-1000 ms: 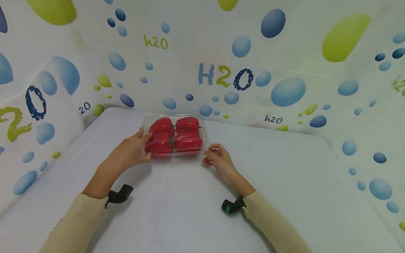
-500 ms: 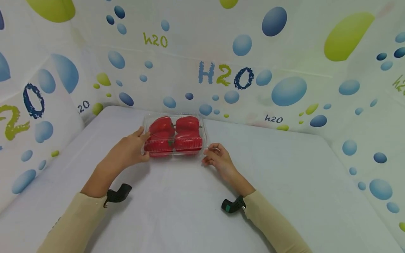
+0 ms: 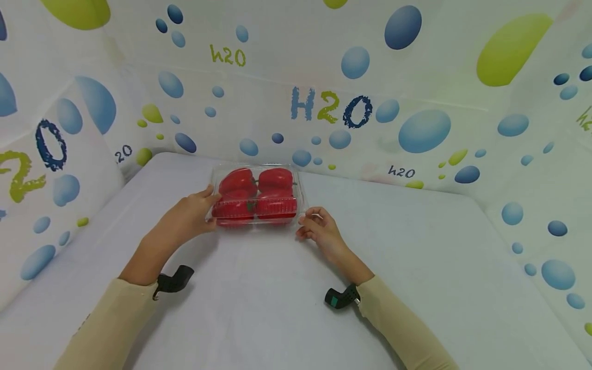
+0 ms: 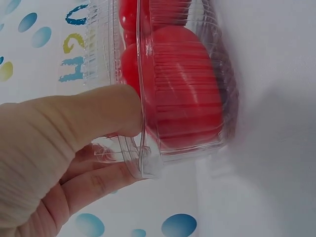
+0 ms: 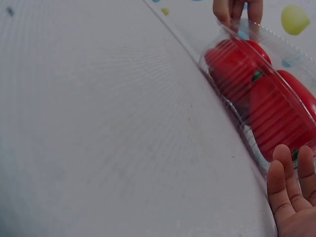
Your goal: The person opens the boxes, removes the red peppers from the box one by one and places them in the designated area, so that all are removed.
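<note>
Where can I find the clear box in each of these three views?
Head: the box sits slightly left of centre.
Left wrist: it is in the upper middle, cut off by the top edge.
Right wrist: it is at upper right, cut off by the right edge.
Shared landmark: the red peppers inside it.

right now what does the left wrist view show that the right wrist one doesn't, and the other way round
Only the left wrist view shows the H2O lettering. Only the right wrist view shows the right hand and the peppers' green stems. Both show the left hand at the clear box, red peppers inside it and the white table.
</note>
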A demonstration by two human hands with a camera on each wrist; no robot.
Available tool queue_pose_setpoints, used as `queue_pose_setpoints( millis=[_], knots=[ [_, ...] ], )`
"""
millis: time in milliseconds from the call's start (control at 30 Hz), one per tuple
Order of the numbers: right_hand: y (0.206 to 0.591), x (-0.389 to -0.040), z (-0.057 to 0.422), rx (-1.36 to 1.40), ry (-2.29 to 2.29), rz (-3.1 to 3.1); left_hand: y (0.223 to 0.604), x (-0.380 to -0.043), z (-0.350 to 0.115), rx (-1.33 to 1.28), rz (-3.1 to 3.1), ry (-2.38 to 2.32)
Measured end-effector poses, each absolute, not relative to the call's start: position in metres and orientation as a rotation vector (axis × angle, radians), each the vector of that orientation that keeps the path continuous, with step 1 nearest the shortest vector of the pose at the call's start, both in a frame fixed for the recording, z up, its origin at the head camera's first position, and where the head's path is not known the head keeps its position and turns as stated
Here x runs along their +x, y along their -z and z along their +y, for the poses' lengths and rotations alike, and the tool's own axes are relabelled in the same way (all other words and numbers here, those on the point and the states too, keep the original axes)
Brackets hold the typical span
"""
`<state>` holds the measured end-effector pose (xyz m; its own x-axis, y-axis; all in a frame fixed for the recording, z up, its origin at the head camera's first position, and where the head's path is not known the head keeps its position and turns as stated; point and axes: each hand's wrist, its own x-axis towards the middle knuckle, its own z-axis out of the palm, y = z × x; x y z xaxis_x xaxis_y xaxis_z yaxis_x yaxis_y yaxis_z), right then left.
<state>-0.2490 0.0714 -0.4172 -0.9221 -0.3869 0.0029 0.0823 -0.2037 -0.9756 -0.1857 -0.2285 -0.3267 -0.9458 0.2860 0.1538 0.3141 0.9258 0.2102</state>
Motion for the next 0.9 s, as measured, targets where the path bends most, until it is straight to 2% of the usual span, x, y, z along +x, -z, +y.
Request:
queue_pose_setpoints(
  millis=[900],
  knots=[
    [0.4188,-0.2457,0.0694,-0.444,2.135,1.913,0.3292,-0.183,-0.2316,-0.536,-2.91,0.258]
  ],
)
